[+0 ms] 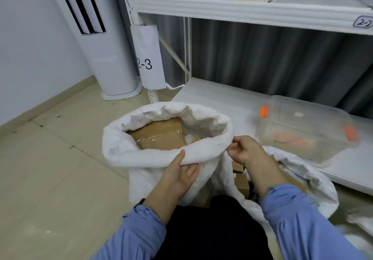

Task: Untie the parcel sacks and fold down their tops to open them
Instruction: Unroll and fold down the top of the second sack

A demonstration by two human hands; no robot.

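Note:
A white woven sack (119,150) stands open on the floor in front of me, its top rolled down into a thick rim. Brown taped cardboard parcels (159,136) show inside it. My left hand (179,175) grips the near part of the rolled rim, thumb on top and fingers underneath. My right hand (244,150) pinches the rim at its right side. A second white sack (314,181) lies open to the right, behind my right forearm, with cardboard boxes (241,181) partly visible inside.
A white metal shelf rack (242,7) rises behind the sacks; its low shelf holds a clear plastic box (302,130) with orange parts. A paper label reading 2-3 (149,57) hangs on the rack post. A white standing air conditioner (109,61) stands at the back left on beige tiles.

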